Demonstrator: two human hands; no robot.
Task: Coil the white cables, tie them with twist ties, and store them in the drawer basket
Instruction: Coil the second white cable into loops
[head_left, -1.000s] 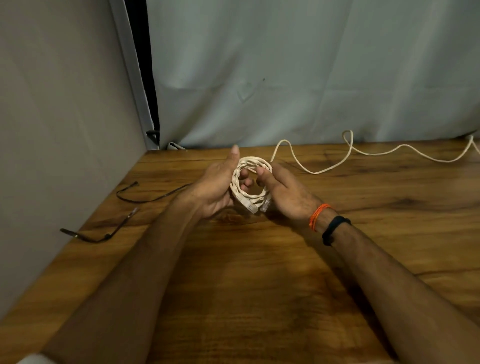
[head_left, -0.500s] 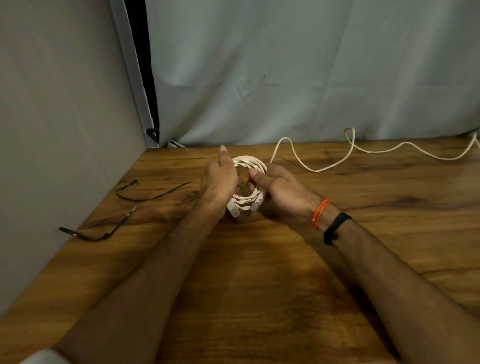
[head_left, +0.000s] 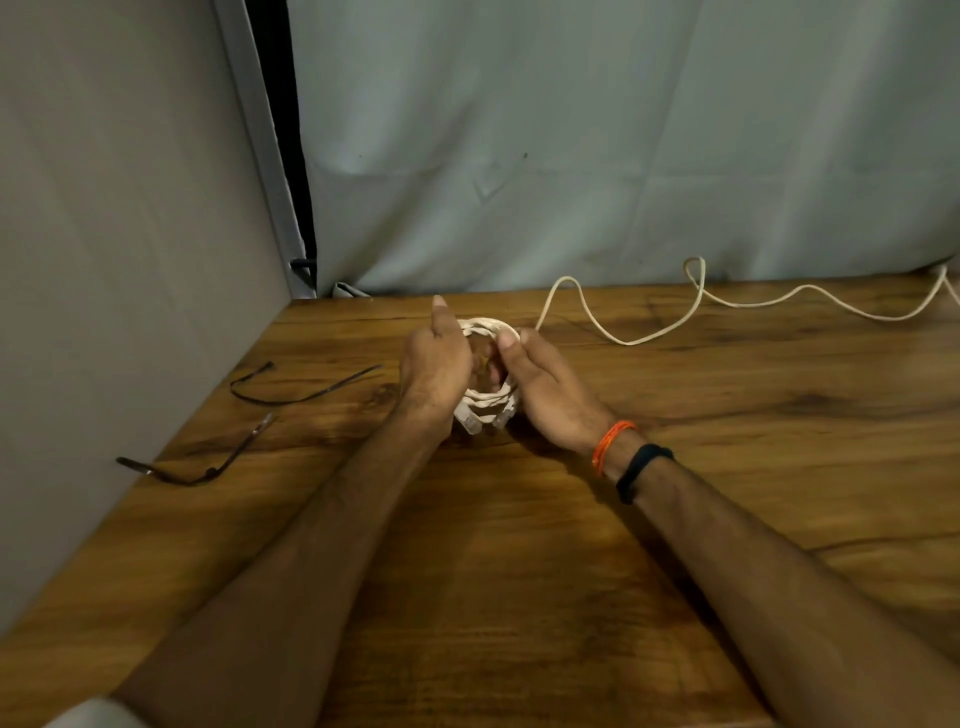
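Note:
A white cable wound into a small coil (head_left: 485, 404) is held upright between both hands above the wooden table (head_left: 519, 571). My left hand (head_left: 435, 371) grips its left side, back of the hand toward me, one finger pointing up. My right hand (head_left: 545, 389) grips the right side, thumb on the top turns. Two connector ends hang at the coil's bottom. A second white cable (head_left: 727, 306) lies uncoiled along the table's back edge. Two dark twist ties lie at the left, the farther tie (head_left: 296, 397) curved, the nearer tie (head_left: 208, 465) bent.
A grey wall (head_left: 114, 286) bounds the table on the left and a pale curtain (head_left: 623, 156) hangs behind it. No drawer basket is in view.
My left hand has turned over the coil's left side, so its back now faces me. The coil and both hands shifted slightly left; the loose cable and ties stayed put.

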